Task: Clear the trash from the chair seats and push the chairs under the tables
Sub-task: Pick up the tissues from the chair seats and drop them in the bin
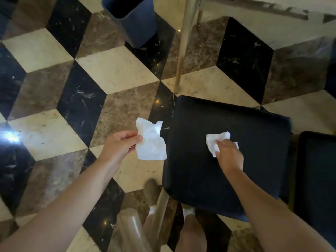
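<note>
A chair with a black seat (236, 170) stands in front of me, pulled out from the white table (272, 19). My left hand (118, 144) hangs over the floor left of the seat, pinching a flat white napkin (151, 142). A second, crumpled white napkin (215, 140) lies on the middle of the seat, with the fingers of my right hand (230, 155) closed on it.
A dark blue waste bin (134, 22) stands open on the floor at the back, left of the table leg (183, 46). Another black chair seat (316, 175) sits close on the right. My feet show below the chair's near edge. The floor is a cube-patterned marble.
</note>
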`<move>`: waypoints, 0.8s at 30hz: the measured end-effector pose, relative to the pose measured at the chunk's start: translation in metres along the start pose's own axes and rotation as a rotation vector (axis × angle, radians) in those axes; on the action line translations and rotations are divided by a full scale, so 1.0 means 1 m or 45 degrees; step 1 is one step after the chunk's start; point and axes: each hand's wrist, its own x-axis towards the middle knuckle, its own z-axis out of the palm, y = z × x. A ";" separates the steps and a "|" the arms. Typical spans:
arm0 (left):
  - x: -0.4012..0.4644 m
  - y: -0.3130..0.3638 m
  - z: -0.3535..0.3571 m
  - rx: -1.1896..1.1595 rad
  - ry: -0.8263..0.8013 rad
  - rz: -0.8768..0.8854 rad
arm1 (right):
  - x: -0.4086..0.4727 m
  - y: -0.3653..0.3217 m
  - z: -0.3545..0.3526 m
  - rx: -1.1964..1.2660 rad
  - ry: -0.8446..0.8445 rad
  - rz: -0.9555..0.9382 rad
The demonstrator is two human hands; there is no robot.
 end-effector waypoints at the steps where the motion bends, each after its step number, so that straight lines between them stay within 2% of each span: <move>1: 0.000 -0.002 -0.001 -0.020 0.005 -0.004 | 0.001 -0.001 0.003 -0.064 0.000 0.007; 3: -0.002 -0.003 -0.004 -0.037 -0.004 0.005 | 0.004 -0.003 0.002 -0.114 -0.034 0.032; 6: -0.008 0.000 -0.006 -0.072 -0.009 0.014 | 0.004 -0.003 0.000 0.016 -0.086 0.042; 8: -0.015 0.004 -0.008 -0.102 0.002 0.003 | -0.001 -0.004 -0.005 0.143 -0.073 0.042; 12: -0.034 0.012 -0.017 -0.150 0.022 0.003 | -0.019 -0.012 -0.027 0.173 -0.041 0.048; 15: -0.053 0.018 -0.025 -0.190 0.031 0.017 | -0.035 -0.022 -0.053 0.353 0.076 -0.059; 19: -0.089 0.035 -0.042 -0.290 0.054 0.040 | -0.068 -0.056 -0.116 0.808 0.150 -0.103; 21: -0.106 0.044 -0.055 -0.358 0.075 0.047 | -0.086 -0.078 -0.151 0.827 0.179 -0.147; 24: -0.128 0.055 -0.079 -0.445 0.121 0.072 | -0.113 -0.115 -0.199 0.733 0.360 -0.365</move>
